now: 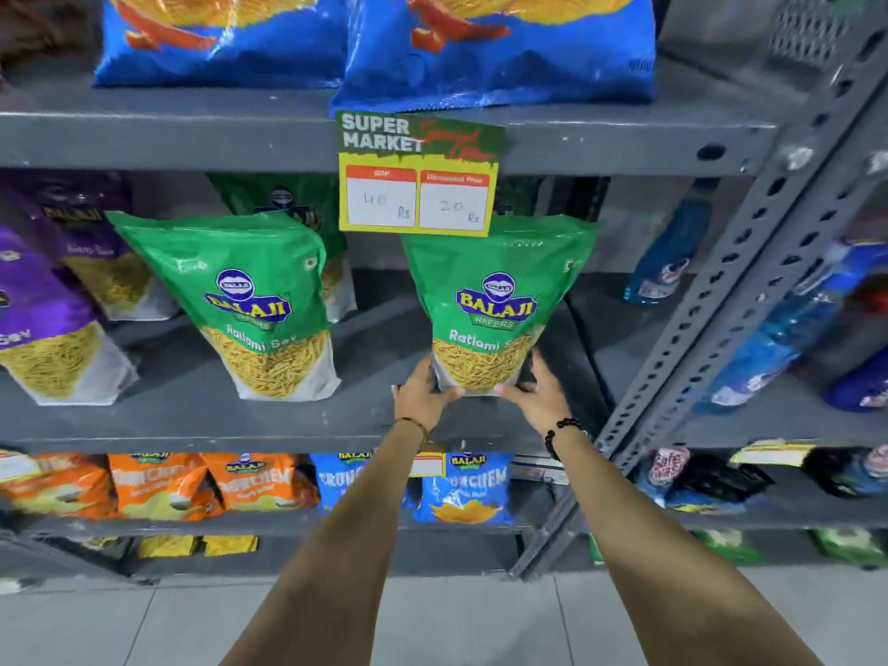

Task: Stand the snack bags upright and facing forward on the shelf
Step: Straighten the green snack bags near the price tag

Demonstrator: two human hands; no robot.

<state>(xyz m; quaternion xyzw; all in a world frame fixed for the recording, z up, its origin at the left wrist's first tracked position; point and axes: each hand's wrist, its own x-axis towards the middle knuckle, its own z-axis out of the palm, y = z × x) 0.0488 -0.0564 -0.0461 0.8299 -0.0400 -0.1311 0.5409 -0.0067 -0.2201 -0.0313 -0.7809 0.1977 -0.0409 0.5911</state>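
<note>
A green Ratlami Sev bag (495, 300) stands upright on the grey middle shelf (192, 420), its label facing me. My left hand (420, 394) grips its bottom left corner and my right hand (538, 394) grips its bottom right corner. A second green bag (250, 305) of the same kind stands to the left, leaning a little to the left, label forward. Another green bag (293, 197) shows partly behind it. Two purple sev bags (38, 310) stand at the far left.
A yellow price tag (418, 180) hangs from the shelf above and covers the held bag's top. Blue chip bags (495, 45) sit on the top shelf. Orange and blue snack bags (163, 483) fill the shelf below. A slotted grey upright (749, 262) and blue bottles (668, 252) are to the right.
</note>
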